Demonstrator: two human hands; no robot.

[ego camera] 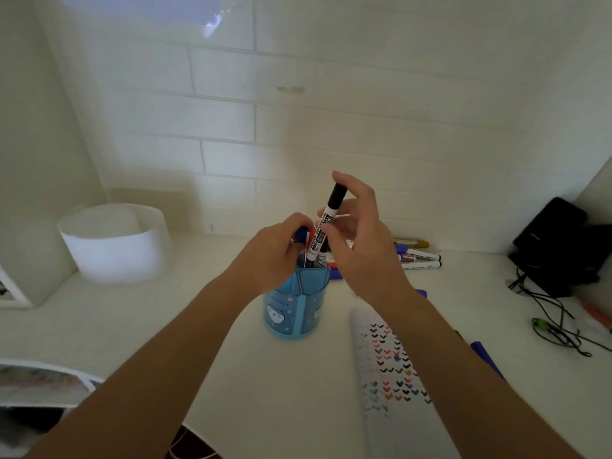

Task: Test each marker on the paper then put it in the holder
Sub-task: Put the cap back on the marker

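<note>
A blue pen holder [298,309] with dividers stands mid-table. A white marker with a black cap [326,223] stands tilted, its lower end inside the holder. My right hand [357,240] is around its shaft, fingers spread above the cap. My left hand [278,250] rests on the holder's rim, fingers closed on blue-capped markers [300,234] standing in it. The paper [390,369], covered in small coloured check marks, lies right of the holder under my right forearm.
Several loose markers [417,256] lie behind my right hand near the wall. A white round container [116,243] sits at the left. A black device [563,246] with cables [556,323] occupies the right. A blue marker [486,357] lies beside my right forearm.
</note>
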